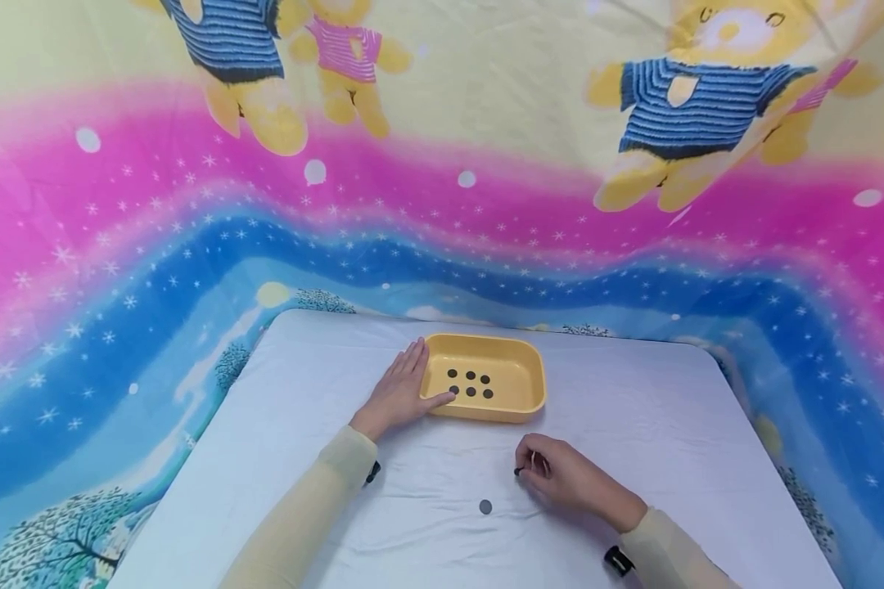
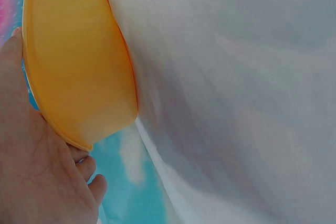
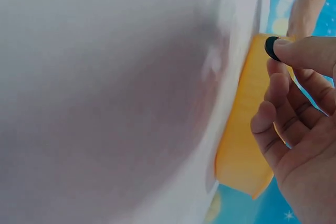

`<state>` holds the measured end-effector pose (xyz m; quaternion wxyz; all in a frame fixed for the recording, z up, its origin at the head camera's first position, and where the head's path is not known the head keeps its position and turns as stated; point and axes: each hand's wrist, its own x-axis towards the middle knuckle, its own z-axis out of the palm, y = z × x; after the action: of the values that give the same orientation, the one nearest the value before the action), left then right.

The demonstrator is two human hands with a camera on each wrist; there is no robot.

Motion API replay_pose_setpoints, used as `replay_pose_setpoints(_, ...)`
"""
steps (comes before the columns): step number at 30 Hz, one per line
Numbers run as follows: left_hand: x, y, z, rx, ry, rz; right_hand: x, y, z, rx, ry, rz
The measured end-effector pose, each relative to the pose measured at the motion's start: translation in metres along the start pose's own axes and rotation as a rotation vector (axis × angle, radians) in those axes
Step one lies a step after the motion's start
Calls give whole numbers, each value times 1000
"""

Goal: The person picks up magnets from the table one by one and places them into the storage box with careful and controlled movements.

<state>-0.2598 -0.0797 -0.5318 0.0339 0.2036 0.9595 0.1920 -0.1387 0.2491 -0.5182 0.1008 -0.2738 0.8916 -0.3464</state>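
A yellow rectangular tray [image 1: 516, 378] with rounded corners stands at the far side of the white-covered table. Several small dark round discs [image 1: 471, 375] lie in two rows on its floor. My left hand [image 1: 398, 393] rests against the tray's left end, fingers straight along it and thumb reaching over the front rim. To the front right of the tray, my right hand [image 1: 560, 474] pinches a small black disc [image 3: 270, 49] between thumb and index finger, the other fingers loosely bent. One more dark disc [image 1: 485, 507] lies on the cloth, left of and nearer than the right hand.
White cloth [image 1: 633, 401] covers the table, with soft wrinkles ahead of the tray. A colourful curtain [image 1: 442, 204] with printed bears hangs behind and around the table. A black strap piece [image 1: 619, 561] shows at the right wrist.
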Motion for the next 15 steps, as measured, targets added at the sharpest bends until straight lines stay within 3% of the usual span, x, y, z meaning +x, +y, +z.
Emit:
replay_pose_setpoints(8, -1, 2, -2, -16, 2, 0, 14, 5, -14, -20, 133, -79)
replay_pose_setpoints(15, -1, 1, -2, -17, -1, -5, 28, 7, -26, -37, 185, -75)
